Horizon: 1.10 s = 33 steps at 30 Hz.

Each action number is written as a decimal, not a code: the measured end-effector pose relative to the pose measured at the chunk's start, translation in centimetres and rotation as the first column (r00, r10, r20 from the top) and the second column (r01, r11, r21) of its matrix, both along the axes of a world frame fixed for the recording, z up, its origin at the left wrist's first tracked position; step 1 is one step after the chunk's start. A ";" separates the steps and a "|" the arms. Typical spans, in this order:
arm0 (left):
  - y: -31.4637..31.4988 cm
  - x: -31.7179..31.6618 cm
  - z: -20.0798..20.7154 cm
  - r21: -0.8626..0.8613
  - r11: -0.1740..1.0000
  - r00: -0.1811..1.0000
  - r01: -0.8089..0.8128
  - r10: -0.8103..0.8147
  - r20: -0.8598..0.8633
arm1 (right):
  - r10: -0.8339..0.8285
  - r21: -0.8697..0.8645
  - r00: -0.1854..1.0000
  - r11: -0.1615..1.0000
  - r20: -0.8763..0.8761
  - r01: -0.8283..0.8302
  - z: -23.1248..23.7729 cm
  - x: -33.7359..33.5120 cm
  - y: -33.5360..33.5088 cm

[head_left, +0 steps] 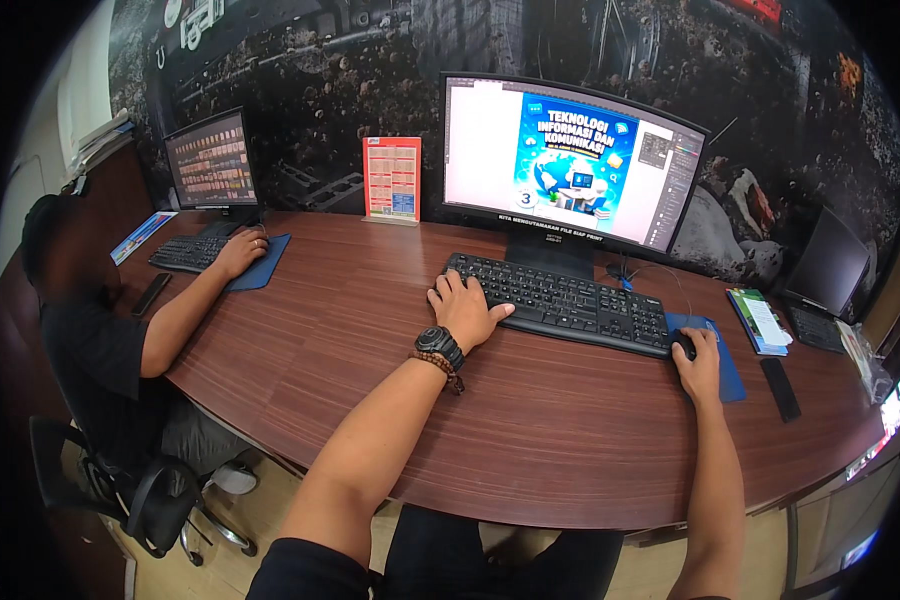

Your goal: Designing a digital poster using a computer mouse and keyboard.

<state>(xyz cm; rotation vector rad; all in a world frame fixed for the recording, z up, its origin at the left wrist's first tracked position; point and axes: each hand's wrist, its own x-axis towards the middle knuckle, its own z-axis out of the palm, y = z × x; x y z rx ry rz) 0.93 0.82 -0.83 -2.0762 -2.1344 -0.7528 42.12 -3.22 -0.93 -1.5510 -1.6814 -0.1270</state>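
My left hand (pixel 466 313) rests on the left end of a black keyboard (pixel 575 306), fingers spread over the keys and thumb stretched along its front edge. A black watch (pixel 438 345) and a beaded bracelet circle that wrist. Just past the keyboard's right end, my right hand (pixel 700 366) is curled over a black computer mouse (pixel 683 346), which it partly hides. Under the mouse lies a blue mouse pad (pixel 732 376). Behind the keyboard stands a wide monitor (pixel 480 150), showing a blue cover design with a globe in an editing window.
A red-framed calendar (pixel 392 180) stands left of the monitor. To the right are booklets (pixel 757 322), a black phone (pixel 780 389) and a laptop (pixel 828 265). At the left, another person (pixel 95 350) sits using a mouse before a second monitor (pixel 210 165). The brown desk (pixel 550 430) curves around.
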 end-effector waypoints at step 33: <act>-0.1 0.1 0.3 -0.028 1.000 1.000 0.004 -0.004 0.007 | 0.010 -0.018 1.000 1.000 -0.012 -0.010 0.1 0.1 -0.1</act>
